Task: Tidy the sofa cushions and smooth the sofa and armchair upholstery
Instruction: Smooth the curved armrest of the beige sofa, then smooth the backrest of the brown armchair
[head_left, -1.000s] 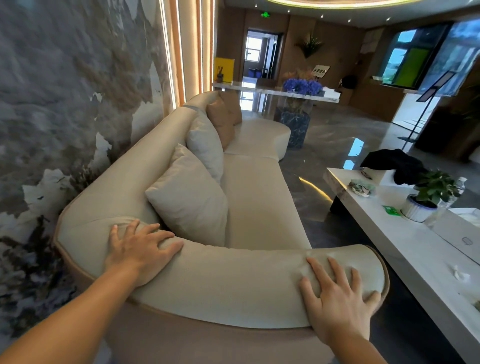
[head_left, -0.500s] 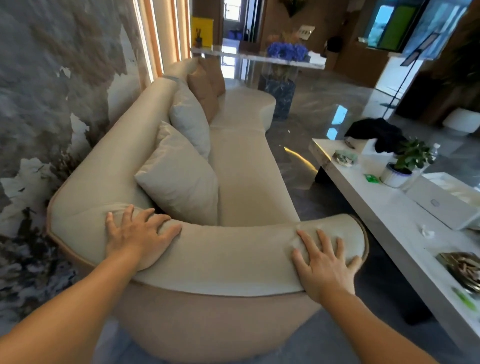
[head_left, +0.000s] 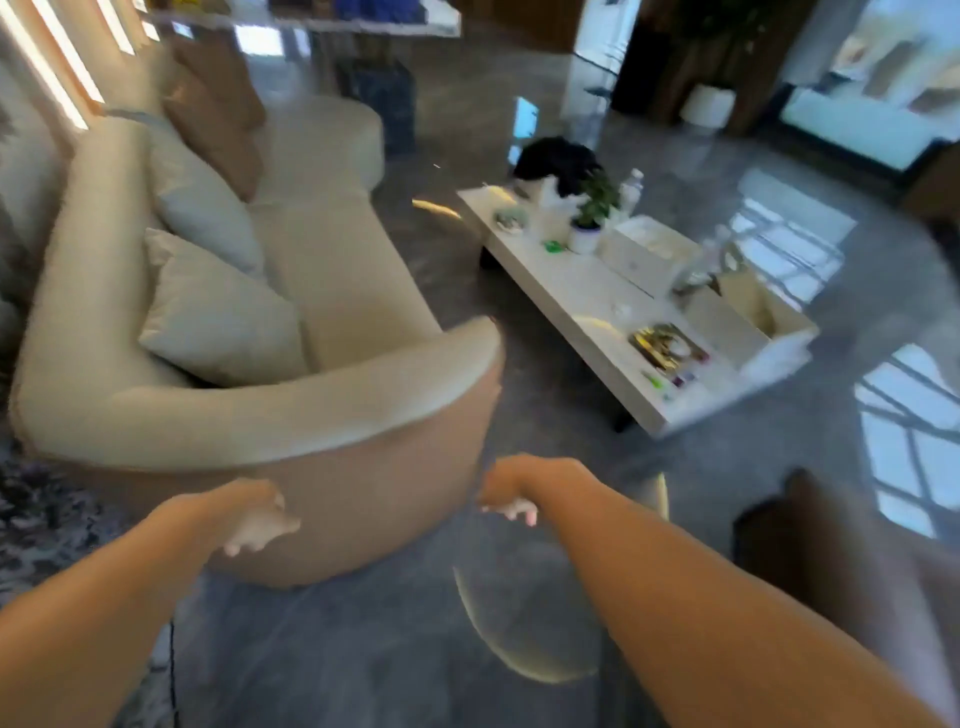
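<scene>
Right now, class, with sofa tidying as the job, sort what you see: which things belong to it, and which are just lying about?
Belongs to the job:
sofa
near beige cushion
second beige cushion
brown cushions
left hand
right hand

Just lying about:
white coffee table
potted plant
black garment
water bottle

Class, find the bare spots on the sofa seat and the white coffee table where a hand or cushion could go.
Free: the beige sofa seat in front of the pale cushions; the long white coffee table between the potted plant and gold book. Its far end is crowded.
</scene>
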